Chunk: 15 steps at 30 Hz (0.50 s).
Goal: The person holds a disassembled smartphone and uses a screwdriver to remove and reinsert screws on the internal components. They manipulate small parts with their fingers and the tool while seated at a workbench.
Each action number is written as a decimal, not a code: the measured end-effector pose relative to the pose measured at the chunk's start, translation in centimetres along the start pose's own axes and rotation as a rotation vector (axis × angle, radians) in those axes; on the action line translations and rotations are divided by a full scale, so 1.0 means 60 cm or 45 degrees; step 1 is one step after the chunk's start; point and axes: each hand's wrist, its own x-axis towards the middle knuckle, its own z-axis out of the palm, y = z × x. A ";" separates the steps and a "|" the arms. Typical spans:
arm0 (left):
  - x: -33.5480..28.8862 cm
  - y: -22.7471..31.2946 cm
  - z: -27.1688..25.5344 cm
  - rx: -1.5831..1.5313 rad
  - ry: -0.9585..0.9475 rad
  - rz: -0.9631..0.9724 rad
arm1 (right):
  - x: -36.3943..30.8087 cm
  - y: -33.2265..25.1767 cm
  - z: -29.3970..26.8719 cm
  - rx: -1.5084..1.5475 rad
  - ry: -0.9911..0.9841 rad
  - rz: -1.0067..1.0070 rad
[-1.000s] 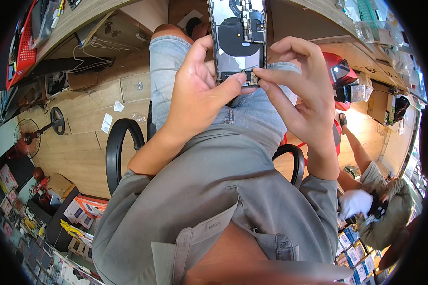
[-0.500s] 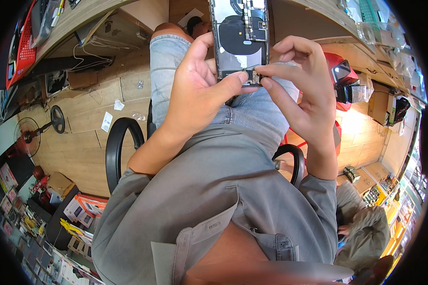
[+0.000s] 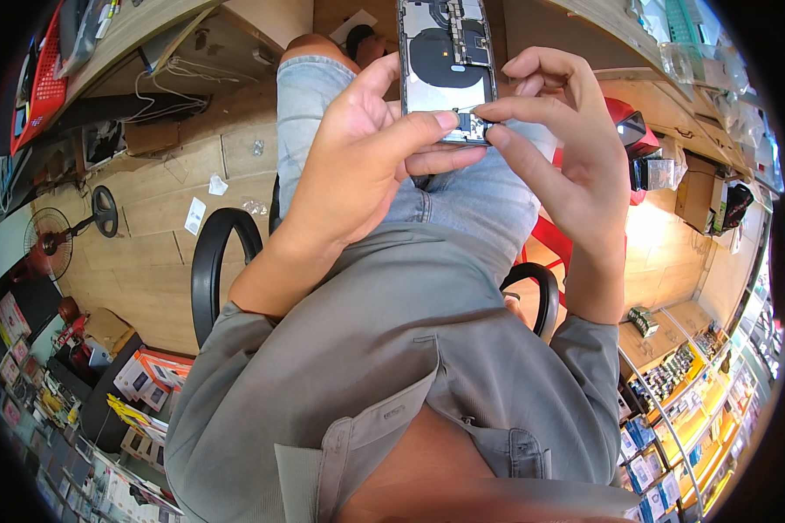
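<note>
Wooden floor (image 3: 148, 253) runs under the seated person, with a small standing fan (image 3: 48, 235) off to the left and stocked shelves (image 3: 672, 410) low on the right. Over the denim lap, the left hand (image 3: 358, 166) cradles an opened phone (image 3: 446, 65), its long axis pointing away from the body, thumb pressed across the lower edge. The right hand (image 3: 567, 148) comes in from the right side, thumb and forefinger pinched together on a tiny part (image 3: 477, 132) at the phone's bottom right corner. That hand is the nearer one to the part; the piece sits just off its fingertips, toward the left
</note>
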 end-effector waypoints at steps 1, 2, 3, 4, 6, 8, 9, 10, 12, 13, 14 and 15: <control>0.000 0.001 0.000 0.007 -0.004 0.005 | 0.000 -0.002 0.001 0.000 0.004 0.008; 0.000 0.001 0.001 0.015 -0.002 0.017 | 0.001 -0.004 0.001 0.006 0.017 0.020; 0.000 0.001 0.002 0.027 -0.005 0.025 | 0.001 -0.007 0.002 -0.021 0.039 -0.008; 0.000 0.000 0.003 0.041 -0.005 0.041 | 0.001 -0.009 0.003 -0.045 0.070 -0.034; 0.000 0.000 0.005 0.071 -0.020 0.071 | 0.002 -0.013 0.003 -0.117 0.115 -0.096; 0.000 -0.001 0.006 0.104 -0.039 0.080 | 0.002 -0.015 0.003 -0.208 0.135 -0.148; -0.001 -0.001 0.006 0.106 -0.054 0.082 | 0.001 -0.016 0.002 -0.235 0.145 -0.167; -0.001 -0.001 0.005 0.111 -0.064 0.079 | 0.001 -0.016 0.001 -0.250 0.141 -0.172; -0.001 -0.002 0.003 0.129 -0.073 0.102 | -0.001 -0.016 -0.001 -0.276 0.137 -0.158; -0.001 -0.003 0.002 0.141 -0.069 0.125 | -0.001 -0.015 -0.002 -0.296 0.142 -0.192; -0.001 -0.003 0.001 0.161 -0.073 0.148 | 0.000 -0.014 -0.001 -0.318 0.144 -0.218; -0.002 -0.002 -0.001 0.161 -0.089 0.144 | 0.000 -0.013 0.000 -0.351 0.146 -0.235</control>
